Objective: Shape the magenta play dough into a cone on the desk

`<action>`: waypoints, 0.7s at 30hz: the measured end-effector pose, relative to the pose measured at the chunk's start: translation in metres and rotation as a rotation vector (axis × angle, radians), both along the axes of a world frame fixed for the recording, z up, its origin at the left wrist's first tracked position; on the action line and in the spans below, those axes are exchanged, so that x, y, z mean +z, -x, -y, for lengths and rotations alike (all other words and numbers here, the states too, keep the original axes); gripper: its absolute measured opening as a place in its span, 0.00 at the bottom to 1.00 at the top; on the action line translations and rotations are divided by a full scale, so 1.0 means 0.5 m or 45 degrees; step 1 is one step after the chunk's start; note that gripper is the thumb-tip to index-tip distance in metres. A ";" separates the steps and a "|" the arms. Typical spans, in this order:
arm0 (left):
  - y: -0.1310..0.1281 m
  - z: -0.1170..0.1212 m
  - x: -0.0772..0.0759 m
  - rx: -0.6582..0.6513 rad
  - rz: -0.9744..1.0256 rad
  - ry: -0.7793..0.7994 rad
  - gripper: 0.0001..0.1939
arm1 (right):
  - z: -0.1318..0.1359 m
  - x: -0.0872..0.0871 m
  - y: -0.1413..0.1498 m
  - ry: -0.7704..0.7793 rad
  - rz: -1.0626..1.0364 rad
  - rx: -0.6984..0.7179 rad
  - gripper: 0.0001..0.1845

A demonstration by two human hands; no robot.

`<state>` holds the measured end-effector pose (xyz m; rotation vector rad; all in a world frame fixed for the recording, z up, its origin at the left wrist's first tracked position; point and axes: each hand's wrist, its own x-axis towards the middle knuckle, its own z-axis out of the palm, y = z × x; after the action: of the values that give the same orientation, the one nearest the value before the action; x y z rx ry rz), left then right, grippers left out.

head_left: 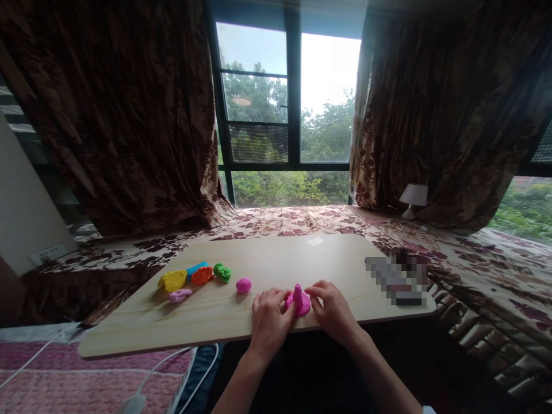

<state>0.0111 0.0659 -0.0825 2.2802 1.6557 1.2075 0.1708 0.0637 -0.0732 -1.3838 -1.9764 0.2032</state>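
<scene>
Near the front edge of the table, a piece of pink modelling clay (303, 305) has a flat round base with a short stub standing up from it. My left hand (271, 315) is closed on its left side, thumb and fingertips against the clay. At its right side, my right hand (334, 310) has bent fingers, with thumb and index finger apart and the fingertips by the rim. Whether they touch it I cannot tell. A rounded pink lump of clay (244, 285) lies to the left of my hands.
Farther left on the table (276, 256) sit yellow (172, 280), blue (197, 269), orange (202, 276), green (222, 272) and pale pink clay (180, 295). A blurred-out object (394, 282) lies at the right end. Behind are a small lamp (414, 198) and a window.
</scene>
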 end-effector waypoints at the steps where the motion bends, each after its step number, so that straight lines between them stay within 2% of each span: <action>1: 0.000 0.000 0.000 0.003 0.001 -0.001 0.13 | -0.001 0.001 -0.001 -0.001 -0.010 -0.013 0.15; 11: -0.002 0.006 0.001 0.007 0.017 -0.005 0.12 | 0.022 -0.003 0.026 0.031 -0.113 -0.028 0.17; 18: -0.002 -0.004 -0.002 -0.010 0.080 0.044 0.13 | 0.009 -0.009 -0.006 0.041 -0.289 -0.023 0.16; 21: -0.005 -0.010 0.007 -0.051 0.129 0.062 0.12 | 0.005 -0.010 -0.015 0.069 -0.403 0.006 0.14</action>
<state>0.0136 0.0711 -0.0792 2.1741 1.5793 1.2378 0.1782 0.0610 -0.0779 -1.2922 -1.7224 0.4522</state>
